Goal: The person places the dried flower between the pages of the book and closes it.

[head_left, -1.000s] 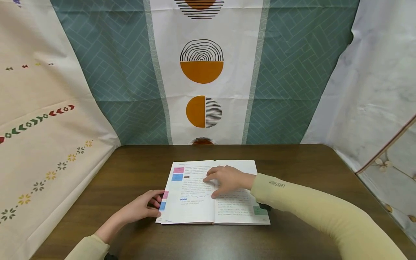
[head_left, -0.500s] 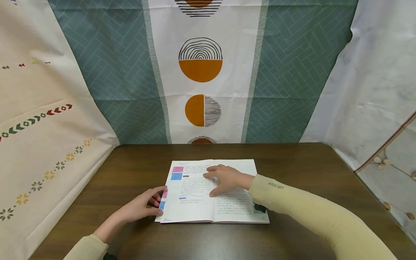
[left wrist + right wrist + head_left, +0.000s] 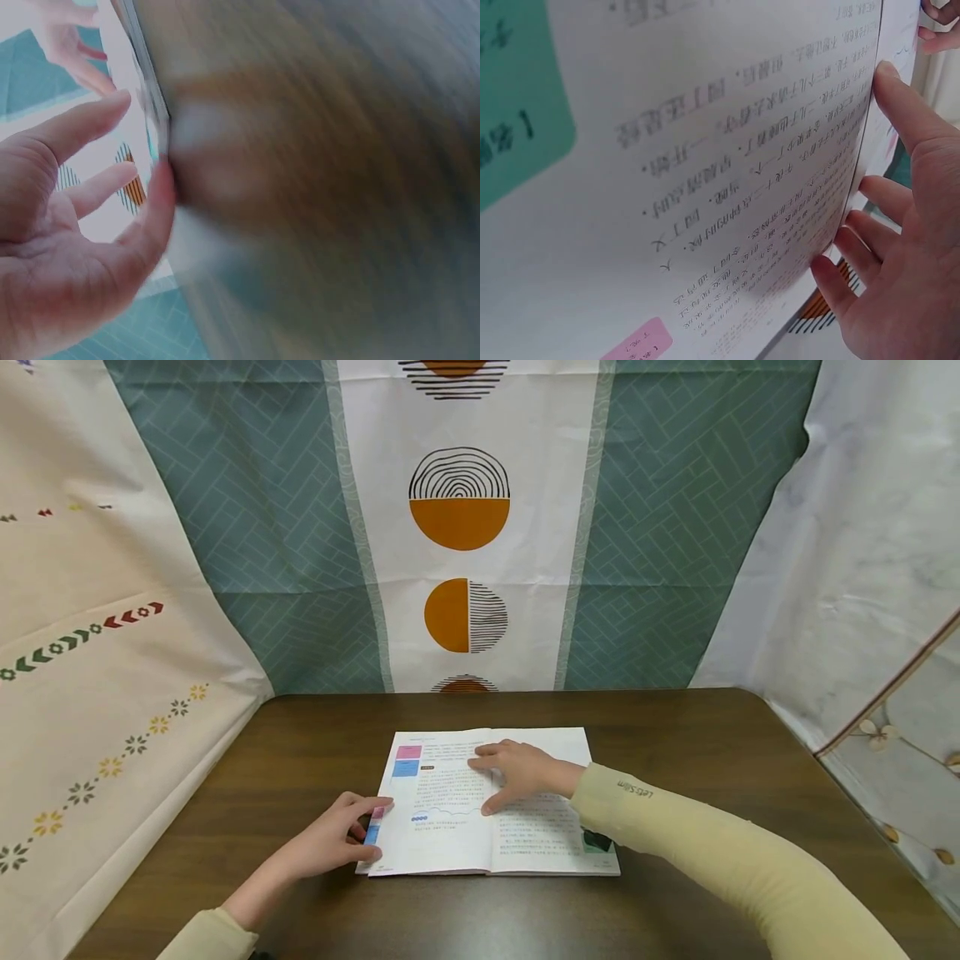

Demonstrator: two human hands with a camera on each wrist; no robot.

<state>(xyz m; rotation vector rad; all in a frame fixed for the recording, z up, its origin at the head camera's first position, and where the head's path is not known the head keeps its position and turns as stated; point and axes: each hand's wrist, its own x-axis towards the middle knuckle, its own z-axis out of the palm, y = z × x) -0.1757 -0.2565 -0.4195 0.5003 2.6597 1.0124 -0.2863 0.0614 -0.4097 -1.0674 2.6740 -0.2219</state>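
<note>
An open book (image 3: 450, 852) with printed pages lies on the brown table, its pages spread to both sides of the central fold. At its left edge is my left hand (image 3: 330, 839), index fingertip over the page margin and thumb by the lower left corner. The left wrist view shows a fingertip of this hand (image 3: 82, 277) right at the book's edge, fingers spread apart. Across the fold reaches my right hand (image 3: 521, 772), fingertips on the left page and thumb near the fold. Seen from the right wrist, the fingers of that hand (image 3: 915, 255) touch the paper along the fold.
The wooden table (image 3: 675, 743) extends around the book on all sides. A patterned cloth (image 3: 465, 610) hangs behind it. Another cloth (image 3: 150, 635) drapes along the left, and a pale marbled one (image 3: 862, 568) along the right.
My left hand has shifted slightly right, its index fingertip now further over the page margin. The right hand stays in place on the book. The head view has drifted slightly.
</note>
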